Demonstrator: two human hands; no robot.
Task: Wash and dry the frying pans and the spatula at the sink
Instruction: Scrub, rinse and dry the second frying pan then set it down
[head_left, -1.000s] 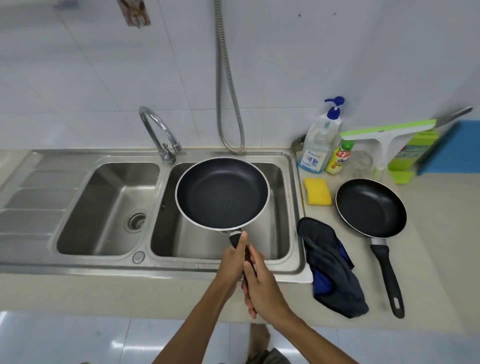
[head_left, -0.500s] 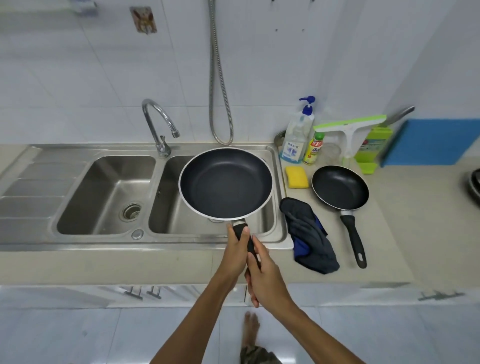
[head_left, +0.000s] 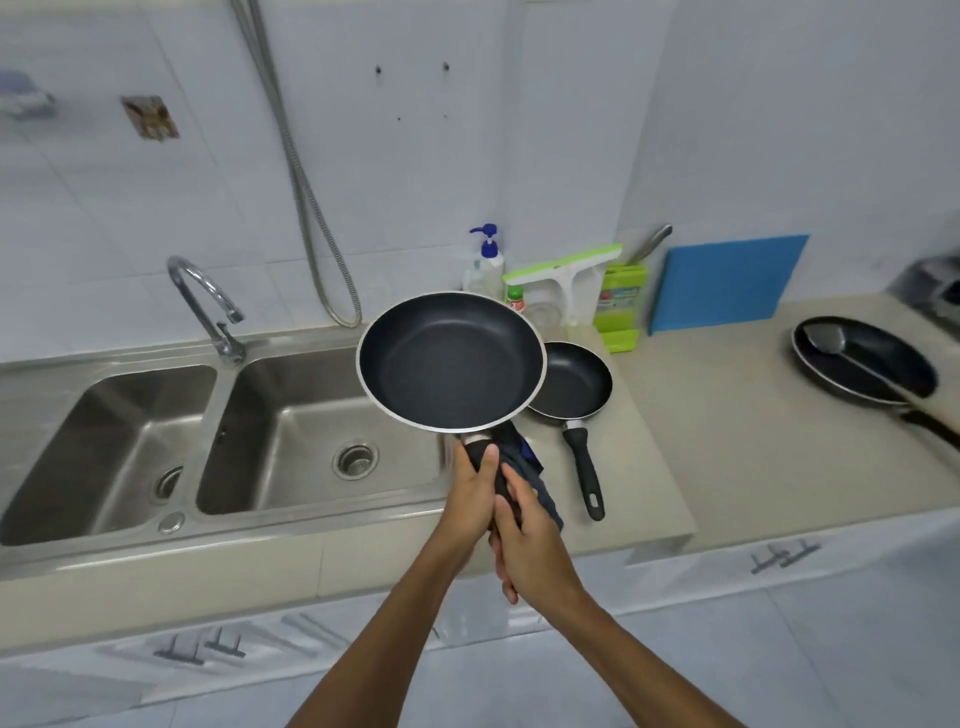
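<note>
Aloft, pan (head_left: 451, 361) above sink's right edge (head_left: 443, 457), two-handed

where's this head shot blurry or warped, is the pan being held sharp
Head view: the held pan is sharp; the pan at far right and the left wall are smeared; the wide lens bows the counter edge; soft reflections show on the sink.

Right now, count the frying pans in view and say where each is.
3. The large pan is held up by the left hand and right hand; the small pan sits on the counter beside it; the third pan lies far right, holding a spatula.
</note>
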